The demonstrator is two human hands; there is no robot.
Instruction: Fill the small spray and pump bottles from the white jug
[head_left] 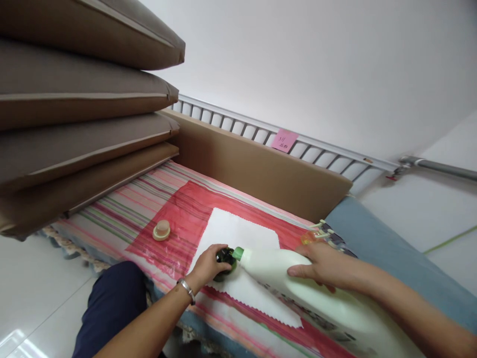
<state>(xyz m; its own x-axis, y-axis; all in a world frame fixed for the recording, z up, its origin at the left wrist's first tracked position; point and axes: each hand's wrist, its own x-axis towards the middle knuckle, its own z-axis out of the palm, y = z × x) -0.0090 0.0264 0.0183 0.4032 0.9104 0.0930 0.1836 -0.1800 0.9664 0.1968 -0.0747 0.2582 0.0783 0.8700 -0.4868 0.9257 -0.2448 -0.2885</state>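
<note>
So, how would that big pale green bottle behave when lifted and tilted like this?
The pale green bottle is probably heavy if well filled, being much longer than the right hand gripping it, though its fill is hidden. Its smooth surface could turn slippery if wet. Its rounded sides suggest it might rock if laid down.

We saw a pale green bottle [276, 266] with a deeper green spout [238, 253], a dark green container [225, 255], a plain white sheet [240, 228], red film [177, 205], a pink, green and white striped cover [122, 201], brownish-grey cushions [85, 82] and a pink note [284, 140].
</note>
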